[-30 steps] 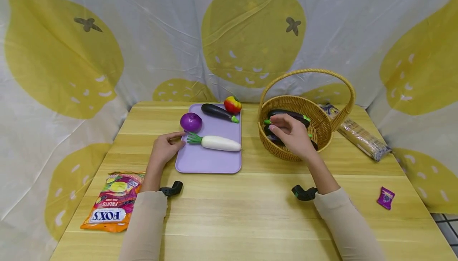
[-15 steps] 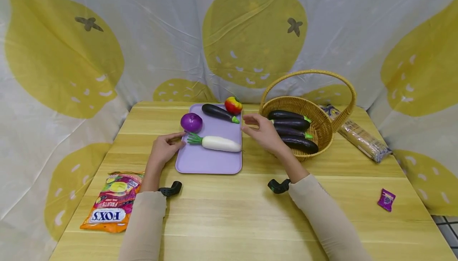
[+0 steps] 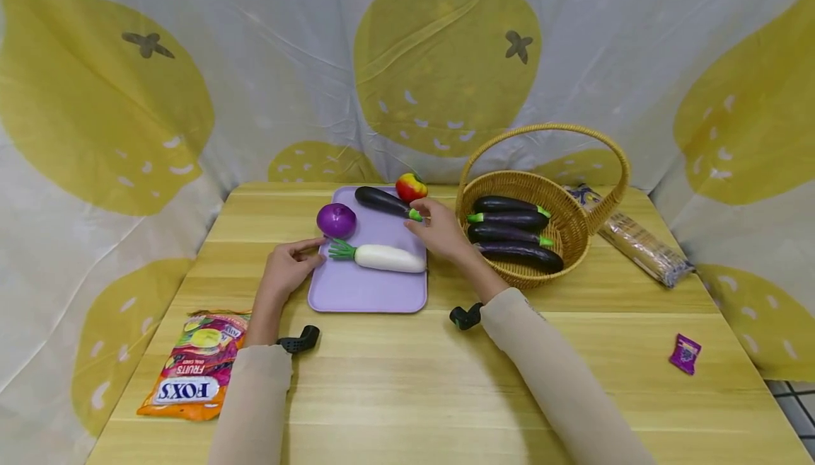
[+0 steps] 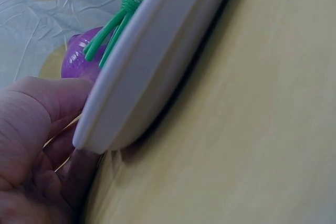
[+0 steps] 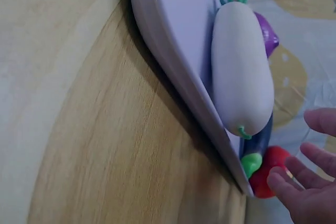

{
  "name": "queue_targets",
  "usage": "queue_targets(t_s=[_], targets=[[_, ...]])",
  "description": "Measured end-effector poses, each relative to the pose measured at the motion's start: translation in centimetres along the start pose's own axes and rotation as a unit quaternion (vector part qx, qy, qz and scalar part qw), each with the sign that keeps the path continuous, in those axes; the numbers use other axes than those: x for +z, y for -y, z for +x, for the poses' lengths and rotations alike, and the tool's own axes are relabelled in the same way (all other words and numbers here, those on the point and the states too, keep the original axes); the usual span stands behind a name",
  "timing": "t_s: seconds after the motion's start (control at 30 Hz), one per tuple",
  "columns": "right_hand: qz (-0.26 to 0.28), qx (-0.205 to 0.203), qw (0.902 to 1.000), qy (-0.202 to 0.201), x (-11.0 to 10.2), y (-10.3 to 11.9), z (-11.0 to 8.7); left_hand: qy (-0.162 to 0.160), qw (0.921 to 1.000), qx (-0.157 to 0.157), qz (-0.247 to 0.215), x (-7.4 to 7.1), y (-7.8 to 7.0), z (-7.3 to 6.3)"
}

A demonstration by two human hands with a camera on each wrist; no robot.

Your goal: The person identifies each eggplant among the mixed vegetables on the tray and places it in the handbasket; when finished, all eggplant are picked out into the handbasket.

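My left hand [image 3: 285, 270] pinches the left rim of a lilac tray [image 3: 366, 300], the thumb over the edge and fingers below it in the left wrist view. On the tray lie a white radish [image 3: 390, 258] with green leaves, a purple onion [image 3: 337, 221] and a dark eggplant [image 3: 380, 200]. My right hand [image 3: 442, 230] hovers over the tray's right edge, fingers spread around the eggplant's green stem end. In the right wrist view, those fingers [image 5: 310, 174] hold nothing and look apart from the eggplant [image 5: 257, 148]. A red-yellow apple-like fruit [image 3: 411, 187] sits at the tray's far right corner.
Right of the tray stands a wicker basket [image 3: 578, 256] with a tall handle, holding several eggplants [image 3: 518, 255]. Behind it lies a long clear-wrapped packet [image 3: 646, 249]. A candy bag [image 3: 191, 369] lies front left, and a small purple wrapped candy [image 3: 685, 354] at right.
My right hand has moved left from above the basket to the eggplant on the tray, uncovering the eggplants in the basket. The left hand has stayed at the tray's rim.
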State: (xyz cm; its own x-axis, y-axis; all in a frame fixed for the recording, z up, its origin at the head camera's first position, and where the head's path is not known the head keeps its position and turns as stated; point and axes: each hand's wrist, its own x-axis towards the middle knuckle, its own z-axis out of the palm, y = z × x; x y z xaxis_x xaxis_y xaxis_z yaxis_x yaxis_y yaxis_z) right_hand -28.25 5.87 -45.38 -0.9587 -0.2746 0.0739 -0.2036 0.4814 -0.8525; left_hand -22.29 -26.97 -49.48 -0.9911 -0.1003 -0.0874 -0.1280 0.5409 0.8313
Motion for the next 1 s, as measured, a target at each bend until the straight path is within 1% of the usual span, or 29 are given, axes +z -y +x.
queue_targets(t_s=[0.17,0.37,0.5,0.67,0.83,1.0], targets=[[-0.027,0.006,0.9995,-0.014,0.6,-0.3,0.7,0.004,1.0,-0.001,0.002,0.0,0.0,0.0],[-0.036,0.01,0.9992,-0.014,0.9,-0.5,1.3,0.005,1.0,-0.002,0.004,-0.1,-0.1,-0.1],[-0.039,0.018,0.999,-0.011,1.2,-0.6,1.6,0.005,1.0,-0.008,-0.002,-0.1,-0.3,-0.1],[-0.033,0.035,0.9988,-0.006,1.5,-0.8,2.0,-0.001,0.9996,-0.021,-0.017,0.0,-0.6,-0.1],[-0.027,0.037,0.9989,-0.006,1.7,-1.1,2.3,-0.008,0.9995,-0.021,-0.02,-0.1,-0.6,-0.1],[-0.05,0.035,0.9981,-0.006,2.1,-1.3,2.6,-0.016,0.9994,-0.024,-0.02,0.0,-0.4,-0.1]])
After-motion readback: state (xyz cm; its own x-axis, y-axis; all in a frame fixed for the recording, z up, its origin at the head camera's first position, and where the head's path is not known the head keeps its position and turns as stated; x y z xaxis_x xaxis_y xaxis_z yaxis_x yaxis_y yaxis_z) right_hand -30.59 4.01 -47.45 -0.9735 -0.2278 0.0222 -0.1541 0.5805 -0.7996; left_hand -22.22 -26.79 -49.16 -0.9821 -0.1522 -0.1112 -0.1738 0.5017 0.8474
